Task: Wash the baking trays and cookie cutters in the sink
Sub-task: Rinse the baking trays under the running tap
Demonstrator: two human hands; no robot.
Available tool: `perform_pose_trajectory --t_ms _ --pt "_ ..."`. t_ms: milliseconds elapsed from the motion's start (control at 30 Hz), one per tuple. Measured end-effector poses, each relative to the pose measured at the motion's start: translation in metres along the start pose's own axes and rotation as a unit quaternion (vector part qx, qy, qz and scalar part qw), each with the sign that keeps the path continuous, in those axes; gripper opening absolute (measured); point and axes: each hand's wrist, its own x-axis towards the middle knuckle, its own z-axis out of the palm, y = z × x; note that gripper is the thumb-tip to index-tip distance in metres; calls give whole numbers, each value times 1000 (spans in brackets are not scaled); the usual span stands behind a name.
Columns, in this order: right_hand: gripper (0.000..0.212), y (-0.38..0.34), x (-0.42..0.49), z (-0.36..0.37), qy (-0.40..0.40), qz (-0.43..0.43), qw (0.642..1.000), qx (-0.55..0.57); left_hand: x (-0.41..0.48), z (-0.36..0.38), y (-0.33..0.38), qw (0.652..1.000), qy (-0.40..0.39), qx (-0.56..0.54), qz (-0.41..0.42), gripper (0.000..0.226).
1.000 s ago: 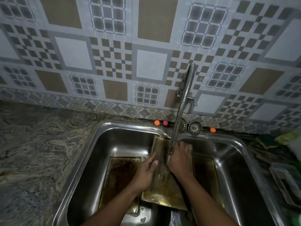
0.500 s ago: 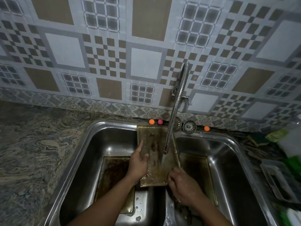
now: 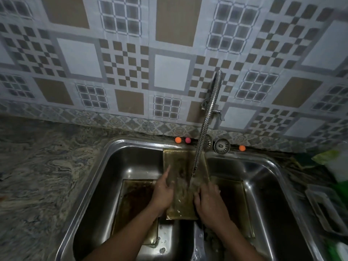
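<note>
A golden baking tray (image 3: pixel 181 166) stands tilted over the divider of the double steel sink (image 3: pixel 105 166), under water running from the flexible tap (image 3: pixel 204 127). My left hand (image 3: pixel 163 193) grips the tray's left edge. My right hand (image 3: pixel 209 200) lies on its lower right part, fingers bent against the surface. A second, darkly stained tray (image 3: pixel 133 200) lies flat in the left basin. A third tray (image 3: pixel 235 200) lies in the right basin, partly behind my right hand. No cookie cutters can be made out.
Small orange and pink balls (image 3: pixel 178 139) and two drain strainers (image 3: pixel 222 146) sit on the sink's back rim. The marbled counter (image 3: pixel 37 176) spreads to the left. A clear plastic container (image 3: pixel 325 210) and green packaging (image 3: pixel 325 157) lie at the right.
The tray went from lying low across the divider to standing up against the back rim. My right hand dropped from the tray's top to its lower right part.
</note>
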Motion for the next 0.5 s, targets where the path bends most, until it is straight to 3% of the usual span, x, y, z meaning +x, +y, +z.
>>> perform_pose_trajectory --t_ms 133,233,300,333,400,500 --pt "57 -15 48 6 10 58 998 -33 -12 13 -1 998 -55 20 14 52" --pt "51 -30 67 2 -12 96 991 98 -13 13 5 998 -51 25 17 53" --pt "51 -39 63 5 -38 -17 991 128 -9 6 7 999 -44 4 13 50" --pt "52 -41 58 3 -76 -104 989 76 -6 3 5 999 -42 -10 11 49" --pt "50 -35 52 3 -69 -196 978 30 -3 -2 0 999 -30 -27 1 49" --pt "50 -12 63 1 28 -76 997 16 -4 3 -6 999 -30 -31 -8 48"
